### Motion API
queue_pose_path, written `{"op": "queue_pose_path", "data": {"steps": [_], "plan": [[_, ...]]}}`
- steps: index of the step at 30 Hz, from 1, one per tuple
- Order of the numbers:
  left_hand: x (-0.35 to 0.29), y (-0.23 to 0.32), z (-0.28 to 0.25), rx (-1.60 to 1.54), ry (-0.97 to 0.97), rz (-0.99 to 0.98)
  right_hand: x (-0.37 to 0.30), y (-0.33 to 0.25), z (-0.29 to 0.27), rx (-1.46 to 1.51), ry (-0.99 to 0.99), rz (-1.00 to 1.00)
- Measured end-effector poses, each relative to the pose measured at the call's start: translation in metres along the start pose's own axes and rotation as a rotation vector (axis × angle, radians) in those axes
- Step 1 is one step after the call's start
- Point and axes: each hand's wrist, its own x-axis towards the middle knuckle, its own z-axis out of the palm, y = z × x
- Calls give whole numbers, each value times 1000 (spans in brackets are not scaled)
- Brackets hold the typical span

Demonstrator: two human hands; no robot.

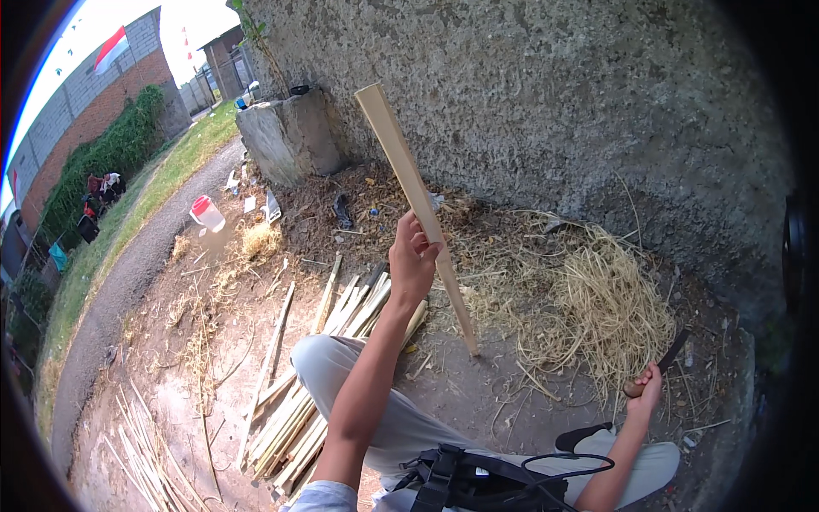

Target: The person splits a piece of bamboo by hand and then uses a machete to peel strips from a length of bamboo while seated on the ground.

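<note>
Holding a wood strip (pixel 403 162) aslant: left hand (pixel 412 266), head view, fingers closed round its middle, lower end seemingly on the ground (pixel 461 401) short of the wall (pixel 554 111). Right hand (pixel 650 388) has fingers wrapped on a knife (pixel 677 348), beside shavings (pixel 610 311). Likely step: checking the strip; cutting would call for steadying it and bringing the blade over.

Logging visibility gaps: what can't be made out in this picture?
Head: brown handle of the dark-bladed knife, mostly covered by the right hand.
Head: part of the pale wooden strip pile, behind the grey-trousered left leg.
Head: dark shapes beside the leafy green hedge, too small to identify.
</note>
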Motion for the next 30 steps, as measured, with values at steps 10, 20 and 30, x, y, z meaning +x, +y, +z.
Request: {"op": "queue_pose_path", "data": {"steps": [10,20,30], "plan": [[-5,-12,3,-38,11,-16,9,0,-8,9,-19,8],[-4,-9,7,5,25,-7,0,1,-1,9,4,23],[-3,-9,8,158,49,-28,-1,4,1,-58,-41,3]]}}
